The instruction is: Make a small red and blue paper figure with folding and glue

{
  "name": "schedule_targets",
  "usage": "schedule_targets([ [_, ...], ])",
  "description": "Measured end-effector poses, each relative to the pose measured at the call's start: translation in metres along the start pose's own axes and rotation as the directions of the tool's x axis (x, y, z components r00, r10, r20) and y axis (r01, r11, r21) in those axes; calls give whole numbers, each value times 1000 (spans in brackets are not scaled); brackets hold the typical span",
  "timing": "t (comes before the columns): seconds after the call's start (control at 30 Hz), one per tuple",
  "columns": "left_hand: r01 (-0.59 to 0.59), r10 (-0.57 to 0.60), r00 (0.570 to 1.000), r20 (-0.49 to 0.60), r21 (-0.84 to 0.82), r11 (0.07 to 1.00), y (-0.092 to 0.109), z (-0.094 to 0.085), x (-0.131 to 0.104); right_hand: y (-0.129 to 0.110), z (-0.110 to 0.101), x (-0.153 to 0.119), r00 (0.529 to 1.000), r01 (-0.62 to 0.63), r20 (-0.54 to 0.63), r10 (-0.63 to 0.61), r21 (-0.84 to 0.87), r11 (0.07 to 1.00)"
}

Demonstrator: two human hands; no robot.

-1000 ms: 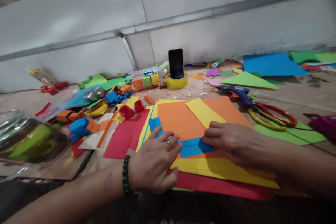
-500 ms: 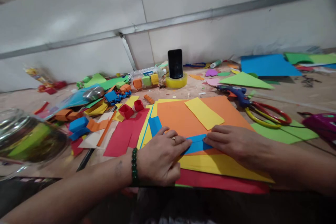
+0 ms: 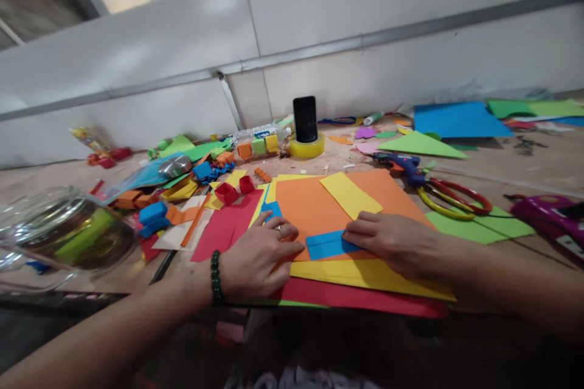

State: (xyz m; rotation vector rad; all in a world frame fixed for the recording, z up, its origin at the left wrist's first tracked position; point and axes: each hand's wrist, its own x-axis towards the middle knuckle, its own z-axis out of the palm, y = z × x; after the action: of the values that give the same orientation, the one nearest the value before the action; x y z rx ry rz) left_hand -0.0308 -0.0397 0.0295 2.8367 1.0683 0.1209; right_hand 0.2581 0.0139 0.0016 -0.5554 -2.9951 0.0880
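A creased blue paper strip (image 3: 326, 246) lies on an orange paper sheet (image 3: 305, 194), over yellow and red sheets. My right hand (image 3: 387, 243) is closed on the strip's right end, its fingertips pressed together there. Just off the strip's left end, my left hand (image 3: 262, 255) rests over the sheets, fingers stretched out, holding nothing visible. Beyond its knuckles shows a second blue paper piece (image 3: 272, 209), partly hidden by the fingers. A yellow paper strip (image 3: 349, 194) lies above the blue one.
At left stand a glass teapot (image 3: 77, 231) and small folded paper boxes (image 3: 227, 193). A phone (image 3: 305, 118) leans in a yellow tape roll (image 3: 306, 147) at the back. Scissors (image 3: 456, 197), a blue glue gun (image 3: 406, 165) and a purple tool (image 3: 547, 222) lie at right.
My left hand has let go of the blue strip and moved left, uncovering its left end. My right hand stays on the right end. The camera view has shifted slightly.
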Motion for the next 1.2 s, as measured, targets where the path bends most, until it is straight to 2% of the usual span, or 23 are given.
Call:
schedule_targets([
  [0.13, 30, -30, 998, -53, 9, 999, 3, 6, 18, -8, -6, 11, 996, -27, 85, 40, -148, 989],
  [0.23, -27, 27, 999, -22, 42, 999, 5, 10, 31, -11, -5, 12, 996, -14, 86, 33, -217, 976],
  [0.43, -9, 10, 1000, -12, 70, 997, 3, 4, 19, -5, 2, -3, 996, -6, 82, 18, -136, 991],
  [0.67, -15, 15, 1000, -2, 83, 996, 9, 8, 22, -14, -7, 10, 992, -42, 108, 61, -166, 985],
  [0.77, 9, -7, 1000, -30, 47, 999, 7, 7, 14, -13, -14, 2, 984, -132, 112, 136, -49, 990],
  [0.83, 29, -33, 994, -101, -37, 999, 2, 5, 8, -11, -23, -2, 967, -235, 111, 231, 18, 972],
  [0.9, 64, -105, 965, -239, -174, 983, -4, 2, 7, -10, -34, 1, 943, -328, 62, 326, 24, 944],
  [0.97, 82, -212, 896, -390, -322, 943, -9, -2, 11, -9, -45, 11, 919, -395, 4, 395, -4, 919],
  [1.03, 87, -280, 831, -481, -385, 919, -14, -5, 18, -7, -53, 24, 892, -451, 17, 451, 0, 892],
  [1.1, 123, -288, 811, -510, -333, 935, -19, -9, 25, -5, -55, 37, 875, -480, 93, 475, 45, 876],
  [1.2, 221, -268, 823, -501, -152, 963, -30, -17, 33, 0, -48, 48, 872, -478, 195, 450, 136, 868],
])
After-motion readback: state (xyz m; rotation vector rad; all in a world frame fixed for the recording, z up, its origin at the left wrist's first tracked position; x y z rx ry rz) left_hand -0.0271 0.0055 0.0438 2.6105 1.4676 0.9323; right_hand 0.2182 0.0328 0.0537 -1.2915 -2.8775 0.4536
